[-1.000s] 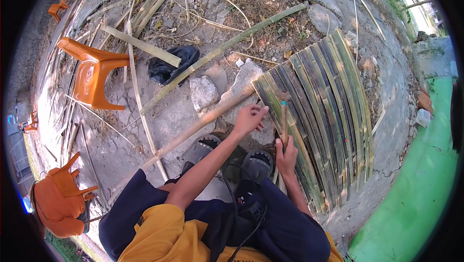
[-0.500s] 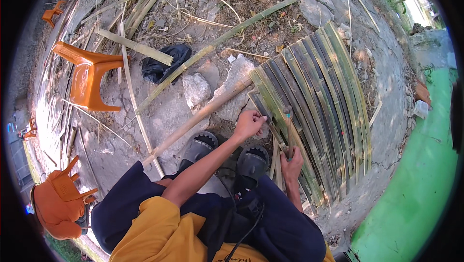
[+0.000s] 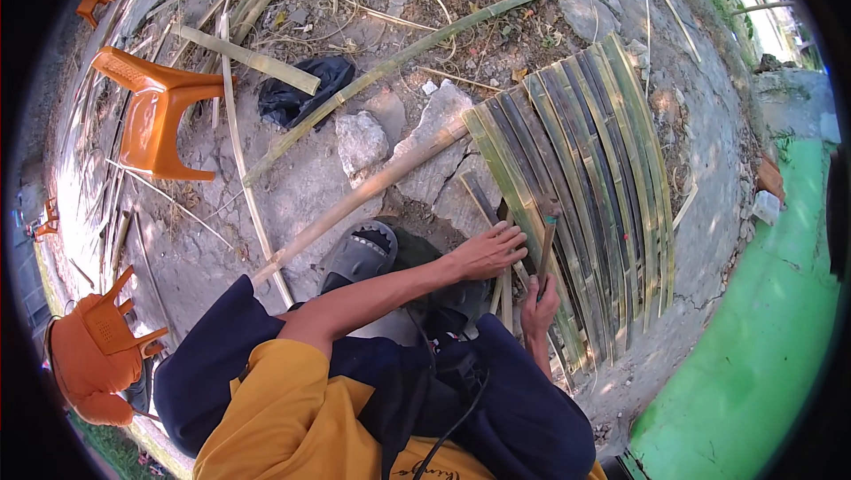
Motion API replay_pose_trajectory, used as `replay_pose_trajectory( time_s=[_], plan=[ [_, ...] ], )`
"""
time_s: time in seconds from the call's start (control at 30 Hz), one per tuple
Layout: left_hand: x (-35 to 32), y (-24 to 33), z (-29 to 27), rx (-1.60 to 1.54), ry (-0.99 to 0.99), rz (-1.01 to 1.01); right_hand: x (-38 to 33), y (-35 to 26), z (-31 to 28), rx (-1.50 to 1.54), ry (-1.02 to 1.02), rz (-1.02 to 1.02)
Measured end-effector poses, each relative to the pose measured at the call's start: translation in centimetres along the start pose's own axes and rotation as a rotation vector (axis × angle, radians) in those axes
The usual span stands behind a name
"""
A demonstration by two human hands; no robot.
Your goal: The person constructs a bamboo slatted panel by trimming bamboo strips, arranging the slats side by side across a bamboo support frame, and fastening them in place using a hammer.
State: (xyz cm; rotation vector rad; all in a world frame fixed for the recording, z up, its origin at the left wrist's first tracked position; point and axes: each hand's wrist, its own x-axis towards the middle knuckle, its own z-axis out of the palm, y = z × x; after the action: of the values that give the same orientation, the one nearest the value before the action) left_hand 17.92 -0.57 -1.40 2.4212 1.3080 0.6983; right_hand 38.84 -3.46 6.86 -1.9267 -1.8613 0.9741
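A panel of split bamboo slats [image 3: 592,170], green and dark, lies in front of me to the right. My left hand [image 3: 489,252] rests with fingers stretched out near the panel's left edge, by a loose short dark slat [image 3: 480,197]. In my right hand [image 3: 539,304] is a hammer [image 3: 547,245], gripped low on its wooden handle, with its head up over the nearer slats. From under the panel's far left corner a thick round bamboo pole [image 3: 372,189] runs toward my left knee.
Orange plastic chairs [image 3: 152,117] stand at the left, with a person in orange [image 3: 93,360] at the lower left. A black plastic bag [image 3: 306,94], bamboo strips [image 3: 408,50] and broken concrete [image 3: 361,145] lie ahead. A green surface [image 3: 745,320] borders the right.
My left hand has shifted right and nearer, its bent fingers now stretched out by the edge slat. The hammer stays in my right hand, its head tilted slightly further right.
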Motion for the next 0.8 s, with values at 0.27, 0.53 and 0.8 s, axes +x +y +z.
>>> replay_pose_trajectory(
  time_s=[0.27, 0.53, 0.8],
  plan=[
    [-1.6, 0.3, 4.1, -0.071, 0.066, 0.093, 4.7, -4.7, -2.3, -0.010, -0.221, -0.231],
    [-0.3, 0.1, 5.2, -0.156, -0.051, 0.047, 9.4, -3.8, -1.0, -0.192, -0.448, -0.418],
    [0.0, 0.3, 4.4, -0.126, -0.065, 0.017, 11.2, -3.5, -0.4, -0.373, -0.490, -0.463]
  ],
)
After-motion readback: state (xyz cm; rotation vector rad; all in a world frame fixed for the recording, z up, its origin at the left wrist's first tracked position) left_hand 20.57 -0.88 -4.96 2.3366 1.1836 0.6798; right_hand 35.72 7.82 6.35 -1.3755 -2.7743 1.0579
